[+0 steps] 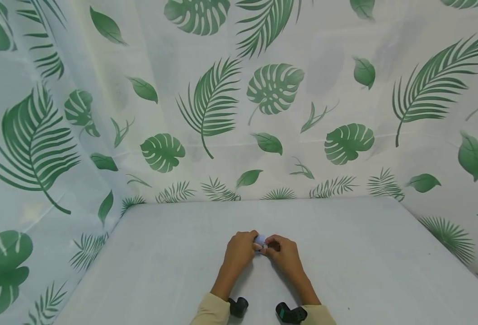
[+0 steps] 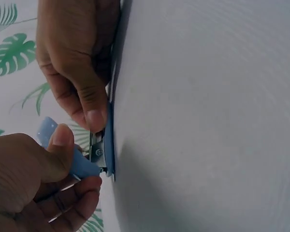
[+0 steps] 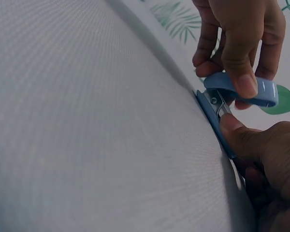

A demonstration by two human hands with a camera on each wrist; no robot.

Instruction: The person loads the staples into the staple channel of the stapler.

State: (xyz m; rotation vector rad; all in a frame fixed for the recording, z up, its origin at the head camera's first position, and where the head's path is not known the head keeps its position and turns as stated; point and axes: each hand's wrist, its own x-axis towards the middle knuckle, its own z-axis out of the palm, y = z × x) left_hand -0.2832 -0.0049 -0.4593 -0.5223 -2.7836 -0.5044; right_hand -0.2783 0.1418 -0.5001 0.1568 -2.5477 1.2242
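A small light-blue stapler [image 1: 260, 239] sits at the middle of the white table, its top cover [image 2: 82, 165] swung up from the metal magazine [image 2: 97, 153] and blue base [image 3: 213, 118]. My left hand [image 1: 240, 250] pinches the raised cover between thumb and fingers. On the other side, my right hand [image 1: 285, 257] grips the magazine and base, thumb on the metal part. The base stays low against the tabletop. Fingers hide part of the magazine, so I cannot tell whether staples are inside.
The white tabletop [image 1: 161, 262] spreads around both hands. Leaf-printed sheeting [image 1: 222, 113] stands behind the table and along its sides. Black wrist-worn devices [image 1: 239, 307] sit by both sleeves.
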